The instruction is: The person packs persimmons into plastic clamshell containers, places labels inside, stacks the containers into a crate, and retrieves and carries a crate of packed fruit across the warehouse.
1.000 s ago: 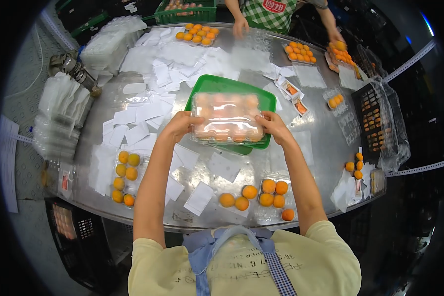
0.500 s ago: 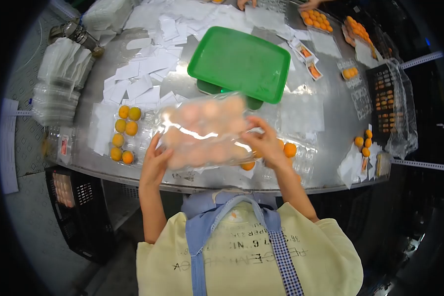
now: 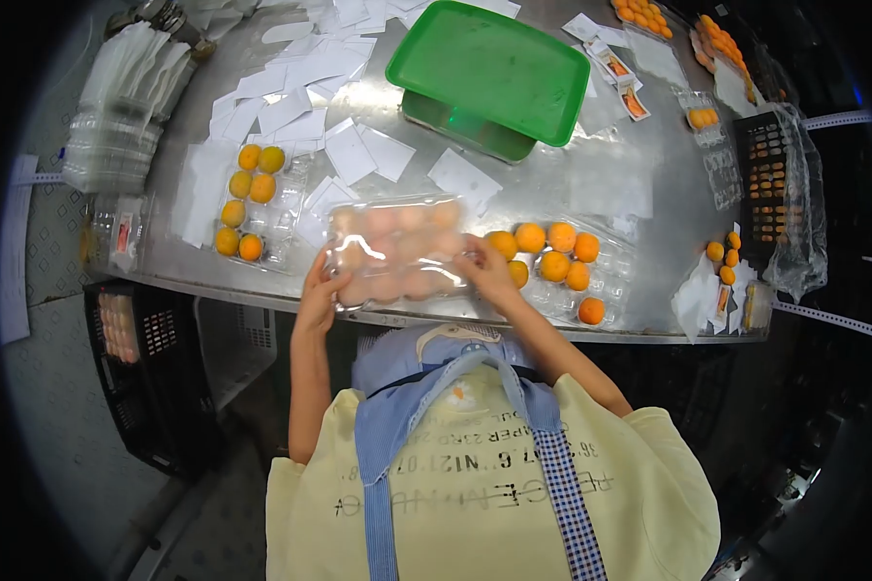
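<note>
Between my hands is a closed clear plastic fruit pack, with several pale, peach-coloured round fruits in rows inside. My left hand grips its left end, thumb on the near corner. At the right end, my right hand has its fingers and thumb on the pack's edge. The pack is near the table's front edge. Just right of my right hand, orange fruits sit in an open clear tray. Another clear tray on the left holds several yellow-orange fruits.
A green tray rests on a scale beyond the pack. White paper cards are scattered on the metal table. Stacked clear containers stand at left. Black crates are at right and below left.
The pack, held in both hands, has come nearer to my body, away from the green tray. My view has tilted, so the table appears higher.
</note>
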The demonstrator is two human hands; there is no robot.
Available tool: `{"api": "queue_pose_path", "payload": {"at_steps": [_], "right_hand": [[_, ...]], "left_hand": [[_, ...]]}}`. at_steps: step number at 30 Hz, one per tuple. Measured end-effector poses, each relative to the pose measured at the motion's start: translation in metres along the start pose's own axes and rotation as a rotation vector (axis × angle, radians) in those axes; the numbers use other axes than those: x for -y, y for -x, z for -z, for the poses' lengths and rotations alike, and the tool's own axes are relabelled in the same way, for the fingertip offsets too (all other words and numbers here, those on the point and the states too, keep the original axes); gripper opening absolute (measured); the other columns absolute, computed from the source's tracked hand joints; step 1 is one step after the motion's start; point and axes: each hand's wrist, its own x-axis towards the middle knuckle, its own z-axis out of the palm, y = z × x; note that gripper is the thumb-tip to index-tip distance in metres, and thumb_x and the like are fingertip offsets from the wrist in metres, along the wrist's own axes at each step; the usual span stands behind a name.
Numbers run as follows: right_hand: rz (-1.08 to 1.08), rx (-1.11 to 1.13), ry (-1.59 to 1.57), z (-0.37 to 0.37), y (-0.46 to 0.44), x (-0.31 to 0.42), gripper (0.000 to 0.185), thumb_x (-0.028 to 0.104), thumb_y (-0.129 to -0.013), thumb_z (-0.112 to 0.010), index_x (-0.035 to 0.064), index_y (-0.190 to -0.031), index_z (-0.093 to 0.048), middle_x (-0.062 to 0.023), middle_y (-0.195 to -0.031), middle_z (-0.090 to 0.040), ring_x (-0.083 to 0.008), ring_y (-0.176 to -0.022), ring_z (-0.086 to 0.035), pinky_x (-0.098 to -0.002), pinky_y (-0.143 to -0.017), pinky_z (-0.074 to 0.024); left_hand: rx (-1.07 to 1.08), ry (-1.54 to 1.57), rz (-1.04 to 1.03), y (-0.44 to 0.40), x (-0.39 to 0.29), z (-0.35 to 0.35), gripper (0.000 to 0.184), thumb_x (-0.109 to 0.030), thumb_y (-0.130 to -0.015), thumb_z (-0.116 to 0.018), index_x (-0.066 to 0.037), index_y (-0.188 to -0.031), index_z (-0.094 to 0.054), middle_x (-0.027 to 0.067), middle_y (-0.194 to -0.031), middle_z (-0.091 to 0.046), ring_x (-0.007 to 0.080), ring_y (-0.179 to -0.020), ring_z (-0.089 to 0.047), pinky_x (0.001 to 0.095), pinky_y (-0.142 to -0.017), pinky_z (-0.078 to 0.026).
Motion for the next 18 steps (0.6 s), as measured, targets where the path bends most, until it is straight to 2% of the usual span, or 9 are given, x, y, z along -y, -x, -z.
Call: {"api": "queue_pose_path", "payload": {"at_steps": [5,8,9,10,12,13,14,16,18], "right_hand": [[-0.004,-0.177,0.033,0.028,0.02,0.016,0.049,0.022,-0.081,-0.065,-0.0023,-0.12,-0.049,-0.0068,-0.101,-0.058,-0.0118,-0.089,-0.053,-0.0246,-0.078,-0.0444],[0.048,-0.211,0.104,0.032,0.024,0.018,0.04,0.022,-0.083,-0.063,-0.002,-0.115,-0.054,-0.0053,-0.099,-0.059,-0.0123,-0.088,-0.052,-0.0252,-0.079,-0.0433],[0.074,-0.214,0.122,0.034,0.022,0.015,0.037,0.021,-0.084,-0.062,-0.0019,-0.113,-0.056,-0.0054,-0.101,-0.06,-0.0129,-0.088,-0.052,-0.0257,-0.079,-0.043],[0.102,-0.219,0.14,0.033,0.022,0.024,0.034,0.02,-0.084,-0.061,-0.0019,-0.111,-0.057,-0.0055,-0.102,-0.06,-0.0135,-0.088,-0.052,-0.0262,-0.08,-0.0426],[0.022,-0.181,-0.004,0.037,0.029,0.054,0.044,0.036,-0.091,-0.047,-0.0031,-0.107,-0.059,-0.0072,-0.11,-0.06,-0.0161,-0.088,-0.052,-0.0284,-0.082,-0.0414],[-0.074,-0.154,-0.095,0.041,0.029,0.071,0.049,0.04,-0.092,-0.042,-0.0036,-0.109,-0.058,-0.0083,-0.111,-0.059,-0.0171,-0.09,-0.053,-0.0293,-0.084,-0.0414],[-0.168,-0.126,-0.186,0.043,0.027,0.081,0.055,0.045,-0.093,-0.038,-0.0042,-0.11,-0.057,-0.0095,-0.112,-0.059,-0.0181,-0.092,-0.053,-0.0301,-0.085,-0.0415],[-0.152,-0.047,-0.474,0.048,0.019,0.085,0.063,0.049,-0.093,-0.03,-0.0053,-0.114,-0.054,-0.011,-0.114,-0.057,-0.0204,-0.097,-0.054,-0.032,-0.087,-0.0416],[-0.084,-0.008,-0.607,0.05,0.014,0.09,0.064,0.049,-0.094,-0.028,-0.0061,-0.116,-0.052,-0.0125,-0.117,-0.056,-0.0225,-0.101,-0.054,-0.0332,-0.089,-0.0422]], "left_hand": [[0.092,-0.073,-0.04,-0.013,0.019,-0.033,0.066,-0.002,-0.079,-0.061,-0.006,-0.138,-0.031,0.0134,-0.125,-0.047,0.0212,-0.114,-0.047,0.0309,-0.096,-0.039],[-0.095,-0.418,-0.145,-0.019,0.035,-0.033,0.068,-0.011,-0.081,-0.062,-0.005,-0.139,-0.028,0.0172,-0.135,-0.033,0.0239,-0.124,-0.036,0.0327,-0.1,-0.034],[-0.124,-0.501,-0.202,-0.013,0.03,-0.038,0.07,-0.02,-0.082,-0.062,-0.007,-0.14,-0.026,0.0209,-0.14,-0.021,0.0286,-0.13,-0.024,0.0369,-0.105,-0.025],[-0.116,-0.626,-0.321,-0.01,0.019,-0.041,0.069,-0.022,-0.083,-0.062,-0.007,-0.14,-0.026,0.0212,-0.14,-0.021,0.0297,-0.131,-0.023,0.0378,-0.106,-0.023],[-0.092,-0.872,-0.559,-0.003,-0.005,-0.046,0.066,-0.025,-0.084,-0.06,-0.009,-0.14,-0.028,0.0218,-0.14,-0.021,0.0317,-0.131,-0.021,0.0396,-0.107,-0.019],[-0.007,-0.845,-0.552,0.003,-0.018,-0.049,0.061,-0.036,-0.087,-0.053,-0.01,-0.138,-0.032,0.0177,-0.144,-0.021,0.0331,-0.134,-0.016,0.0417,-0.109,-0.013],[0.086,-0.852,-0.574,0.004,-0.031,-0.048,0.06,-0.038,-0.087,-0.051,-0.01,-0.137,-0.034,0.0154,-0.144,-0.022,0.0322,-0.135,-0.015,0.0416,-0.109,-0.011],[0.269,-0.854,-0.615,-0.002,-0.051,-0.042,0.06,-0.042,-0.086,-0.048,-0.009,-0.136,-0.037,0.0107,-0.145,-0.025,0.0305,-0.136,-0.012,0.0412,-0.11,-0.009],[0.398,-0.519,-0.55,-0.019,-0.059,-0.04,0.061,-0.042,-0.084,-0.045,-0.009,-0.134,-0.04,0.0069,-0.143,-0.032,0.0275,-0.138,-0.011,0.0403,-0.111,-0.006]]}}
